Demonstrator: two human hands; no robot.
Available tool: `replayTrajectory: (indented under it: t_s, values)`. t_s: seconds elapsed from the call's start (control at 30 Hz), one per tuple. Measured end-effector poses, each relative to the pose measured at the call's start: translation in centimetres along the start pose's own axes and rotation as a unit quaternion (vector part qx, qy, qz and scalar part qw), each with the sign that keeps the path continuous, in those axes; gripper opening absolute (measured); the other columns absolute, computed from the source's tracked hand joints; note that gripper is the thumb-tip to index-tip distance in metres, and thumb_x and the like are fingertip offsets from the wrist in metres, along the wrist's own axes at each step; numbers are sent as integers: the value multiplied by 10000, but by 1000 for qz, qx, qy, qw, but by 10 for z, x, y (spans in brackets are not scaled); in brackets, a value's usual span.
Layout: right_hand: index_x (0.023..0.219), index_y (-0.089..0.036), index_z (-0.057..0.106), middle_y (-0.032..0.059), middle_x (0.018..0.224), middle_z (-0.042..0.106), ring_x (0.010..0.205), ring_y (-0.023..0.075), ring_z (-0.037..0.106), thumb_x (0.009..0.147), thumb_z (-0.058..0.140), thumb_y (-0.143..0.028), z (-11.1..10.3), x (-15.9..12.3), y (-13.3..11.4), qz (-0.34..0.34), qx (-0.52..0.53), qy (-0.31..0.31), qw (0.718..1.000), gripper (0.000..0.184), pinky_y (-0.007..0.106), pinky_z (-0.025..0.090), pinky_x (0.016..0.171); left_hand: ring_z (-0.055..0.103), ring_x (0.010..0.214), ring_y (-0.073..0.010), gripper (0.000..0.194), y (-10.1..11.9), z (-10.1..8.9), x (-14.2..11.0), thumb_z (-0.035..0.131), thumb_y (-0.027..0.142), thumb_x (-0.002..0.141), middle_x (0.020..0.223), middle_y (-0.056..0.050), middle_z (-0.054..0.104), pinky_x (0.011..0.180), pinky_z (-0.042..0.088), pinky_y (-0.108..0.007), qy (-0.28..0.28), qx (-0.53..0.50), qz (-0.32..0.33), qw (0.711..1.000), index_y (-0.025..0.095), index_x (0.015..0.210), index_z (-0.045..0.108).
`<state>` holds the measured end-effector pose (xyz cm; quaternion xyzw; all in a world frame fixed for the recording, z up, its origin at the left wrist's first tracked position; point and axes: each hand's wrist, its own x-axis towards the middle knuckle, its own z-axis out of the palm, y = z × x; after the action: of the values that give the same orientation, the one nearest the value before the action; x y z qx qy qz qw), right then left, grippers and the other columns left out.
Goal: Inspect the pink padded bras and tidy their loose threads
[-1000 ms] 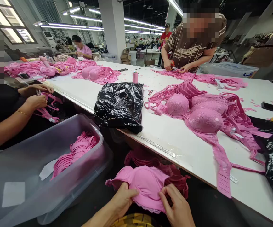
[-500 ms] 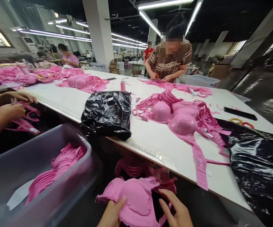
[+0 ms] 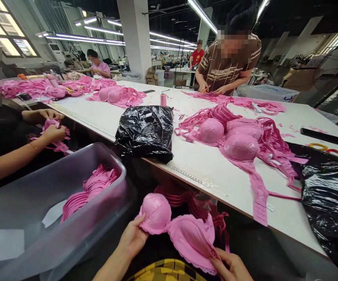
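Pink padded bra (image 3: 186, 237): our left hand (image 3: 134, 235) and right hand (image 3: 230, 265) pinch opposite ends; hard pulling could strain its centre.

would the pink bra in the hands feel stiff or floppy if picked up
Probably floppy in the middle: the pink bra twists there, one cup showing its outside, the other its inside. The cup in the left hand is likely fairly firm, bulging as a smooth dome. It seems light, held only near its ends.
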<state>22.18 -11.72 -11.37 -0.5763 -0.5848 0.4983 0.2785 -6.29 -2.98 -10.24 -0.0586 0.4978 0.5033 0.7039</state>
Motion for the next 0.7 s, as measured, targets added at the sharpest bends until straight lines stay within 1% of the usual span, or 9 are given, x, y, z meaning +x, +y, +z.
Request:
replayTrajectory:
  t_s: [0.1, 0.17, 0.23, 0.33, 0.4, 0.47, 0.6, 0.67, 0.7]
  values:
    - [794, -168, 704, -1, 552, 549, 422, 116, 439, 815, 486, -461, -21, -1, -7, -30, -9, 64, 997, 366, 207, 391, 412, 682, 658, -173, 335, 13, 11, -12, 499, -8, 802, 754, -66, 706, 735, 559, -306, -54, -5, 13, 998, 92, 1111, 581]
    - [886, -186, 716, 33, 635, 629, 443, 138, 492, 812, 491, -432, -30, -1, -8, -57, -35, 105, 992, 341, 235, 454, 443, 686, 678, -176, 333, 16, 12, -19, 485, -24, 796, 792, -76, 708, 733, 564, -308, -60, -1, 21, 998, 87, 1094, 586]
    - [921, -204, 719, 66, 750, 683, 545, 177, 583, 822, 481, -382, -33, -2, -2, -93, -77, 124, 985, 312, 278, 521, 560, 690, 713, -183, 319, 12, 5, -19, 482, -34, 792, 830, -94, 707, 723, 565, -302, -47, 18, 19, 999, 74, 1076, 579]
    - [924, -234, 717, 73, 862, 705, 741, 212, 653, 831, 482, -288, -27, -9, 12, -136, -141, 80, 977, 259, 304, 536, 715, 686, 660, -170, 298, -3, -18, -9, 514, -47, 770, 765, -80, 703, 661, 562, -265, 22, 70, -8, 997, 76, 1037, 565]
    - [926, -251, 712, 59, 851, 711, 755, 205, 666, 837, 496, -273, -25, -14, 18, -129, -168, 39, 977, 235, 283, 543, 702, 672, 599, -155, 325, -14, -34, 0, 535, -68, 742, 683, -44, 690, 623, 553, -245, 70, 91, -24, 993, 99, 1019, 554]
    - [928, -250, 707, 58, 855, 713, 774, 200, 672, 855, 498, -300, -28, -13, 14, -112, -177, 44, 977, 227, 281, 545, 712, 664, 577, -153, 320, -21, -45, 5, 557, -77, 715, 649, -31, 681, 615, 549, -241, 86, 100, -22, 991, 111, 973, 555]
    - [991, -208, 679, 105, 1026, 680, 981, 225, 623, 880, 480, -332, -35, 14, -12, -141, -189, 100, 967, 259, 348, 506, 853, 653, 570, -162, 227, -22, -45, 6, 588, -64, 681, 650, -59, 683, 607, 554, -256, 61, 139, -14, 988, 97, 840, 569]
    - [1127, -217, 622, 104, 1159, 629, 1103, 236, 556, 851, 522, -307, -30, 37, -23, -190, -235, 66, 951, 307, 399, 449, 948, 643, 546, -161, 205, -18, -39, 5, 558, -67, 680, 628, -60, 673, 587, 555, -263, 59, 155, -16, 986, 90, 811, 571]
    - [1228, -229, 551, 101, 1233, 585, 1145, 242, 525, 815, 561, -292, -24, 48, -27, -212, -270, 40, 938, 418, 417, 429, 971, 638, 535, -159, 204, -15, -35, 4, 543, -66, 682, 619, -55, 668, 576, 556, -265, 58, 159, -16, 985, 90, 811, 571]
